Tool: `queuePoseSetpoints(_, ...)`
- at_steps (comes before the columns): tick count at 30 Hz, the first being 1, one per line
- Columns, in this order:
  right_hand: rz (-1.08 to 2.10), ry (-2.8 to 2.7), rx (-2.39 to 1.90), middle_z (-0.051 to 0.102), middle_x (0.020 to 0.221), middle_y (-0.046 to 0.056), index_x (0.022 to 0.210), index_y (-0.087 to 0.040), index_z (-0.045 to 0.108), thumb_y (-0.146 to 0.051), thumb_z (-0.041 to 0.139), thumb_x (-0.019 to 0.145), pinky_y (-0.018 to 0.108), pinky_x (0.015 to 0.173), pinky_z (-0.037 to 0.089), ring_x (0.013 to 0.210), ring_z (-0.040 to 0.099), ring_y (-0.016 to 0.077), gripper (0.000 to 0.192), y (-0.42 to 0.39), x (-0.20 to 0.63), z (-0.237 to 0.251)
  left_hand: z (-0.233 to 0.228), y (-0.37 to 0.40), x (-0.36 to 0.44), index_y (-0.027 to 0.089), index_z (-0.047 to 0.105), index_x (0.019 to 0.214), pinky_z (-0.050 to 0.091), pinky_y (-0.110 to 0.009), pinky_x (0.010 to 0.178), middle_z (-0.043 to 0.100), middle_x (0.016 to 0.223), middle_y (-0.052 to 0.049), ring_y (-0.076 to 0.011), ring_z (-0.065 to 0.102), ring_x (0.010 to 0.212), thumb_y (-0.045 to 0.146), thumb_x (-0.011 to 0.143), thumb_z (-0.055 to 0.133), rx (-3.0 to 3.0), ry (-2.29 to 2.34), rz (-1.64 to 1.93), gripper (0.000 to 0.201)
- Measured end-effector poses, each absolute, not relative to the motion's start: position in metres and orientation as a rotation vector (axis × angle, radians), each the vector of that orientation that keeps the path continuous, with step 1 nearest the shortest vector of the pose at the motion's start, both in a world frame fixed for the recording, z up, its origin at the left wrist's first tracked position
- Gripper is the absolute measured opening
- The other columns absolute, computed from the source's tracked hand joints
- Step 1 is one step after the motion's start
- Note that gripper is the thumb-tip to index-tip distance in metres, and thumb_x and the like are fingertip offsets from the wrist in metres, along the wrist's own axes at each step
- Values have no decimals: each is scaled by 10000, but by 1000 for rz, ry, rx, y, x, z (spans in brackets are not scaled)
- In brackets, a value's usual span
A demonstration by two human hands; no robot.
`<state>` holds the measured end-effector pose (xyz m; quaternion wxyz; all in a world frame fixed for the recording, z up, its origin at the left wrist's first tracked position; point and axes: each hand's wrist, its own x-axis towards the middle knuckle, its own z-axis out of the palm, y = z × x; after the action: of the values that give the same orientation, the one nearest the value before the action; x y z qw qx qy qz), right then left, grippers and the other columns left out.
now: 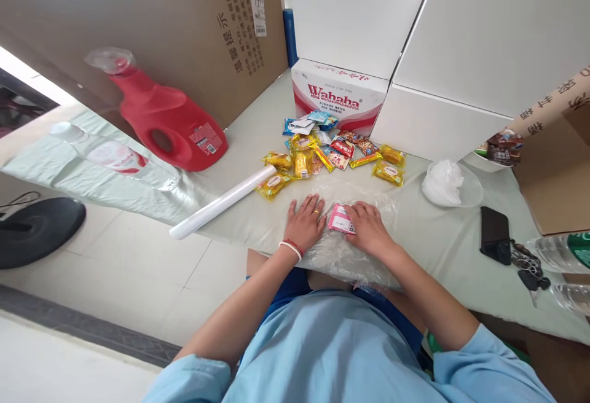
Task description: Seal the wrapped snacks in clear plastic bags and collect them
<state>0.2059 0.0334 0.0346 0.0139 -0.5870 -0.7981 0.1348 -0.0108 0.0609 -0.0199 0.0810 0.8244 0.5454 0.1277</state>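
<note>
On my feed, left to right: red detergent jug (173,121) lying on its side at the far left of the bench (239,145); a clear water bottle (115,157) lying before it; white roll (221,201) set diagonally; a heap of snack packets (332,151) in front of the Wahaha carton (338,97). My left hand (305,223) lies flat, fingers spread, on a clear plastic bag (343,249); my right hand (369,228) pins a pink packet (341,219) on that bag. Further right: glass bowl (454,185), black phone (494,234).
</note>
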Motion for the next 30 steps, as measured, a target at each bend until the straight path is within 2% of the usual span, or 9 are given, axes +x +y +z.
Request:
queuePoseSetpoints(4, 437, -2465, -1870, 580, 1408, 210, 1557, -131, 466, -318, 748, 862, 490, 1157, 338, 1354, 463, 370, 773, 36, 205, 30, -21, 59, -11, 249, 502, 1548, 193, -605, 1283, 435, 1657, -91, -263, 389, 1547, 404, 1065, 376, 2471, 1640, 395, 522)
queuePoseSetpoints(10, 564, -2328, -1877, 609, 1352, 183, 1531, -163, 489, -383, 814, 796, 436, 1083, 418, 1278, 515, 351, 833, 42, 233, 34, -20, 59, -11, 261, 500, 1551, 198, -600, 1285, 446, 1653, -81, -265, 384, 1549, 409, 1063, 373, 2456, 1643, 401, 525)
queuePoseSetpoints(15, 538, -2322, -1789, 599, 1370, 171, 1535, -171, 474, -421, 816, 805, 446, 1117, 398, 1294, 498, 342, 844, 46, 224, 39, -18, 59, -12, 258, 498, 1553, 178, -597, 1290, 420, 1667, -85, -259, 375, 1554, 401, 1063, 367, 2444, 1631, 380, 527)
queuePoseSetpoints(21, 479, -2428, -1798, 558, 1419, 179, 1559, -188, 461, -389, 820, 818, 484, 1162, 353, 1355, 461, 353, 848, 44, 197, 19, -17, 60, -11, 265, 488, 1560, 186, -595, 1289, 415, 1671, -90, -258, 371, 1558, 366, 1068, 349, 2413, 1631, 374, 521)
queuePoseSetpoints(26, 515, -2381, -1750, 512, 1504, 173, 1588, -229, 421, -504, 805, 832, 588, 1230, 254, 1482, 351, 382, 892, 38, 208, 20, -15, 66, -31, 222, 483, 1554, 286, -563, 1264, 390, 1683, -124, -273, 362, 1564, 389, 1064, 367, 2313, 1574, 481, 531)
queuePoseSetpoints(28, 556, -2333, -1635, 470, 1555, 171, 1600, -236, 402, -565, 755, 870, 583, 1240, 266, 1502, 332, 369, 875, 26, 222, 31, -12, 64, -50, 214, 465, 1563, 318, -542, 1257, 366, 1694, -136, -283, 344, 1572, 415, 1046, 415, 2307, 1503, 542, 557)
queuePoseSetpoints(30, 618, -2304, -1475, 439, 1584, 168, 1612, -241, 381, -604, 690, 915, 545, 1237, 319, 1501, 347, 341, 844, 3, 239, 41, -8, 57, -72, 254, 435, 1582, 298, -534, 1274, 374, 1693, -117, -282, 348, 1571, 460, 1035, 449, 2373, 1318, 516, 585)
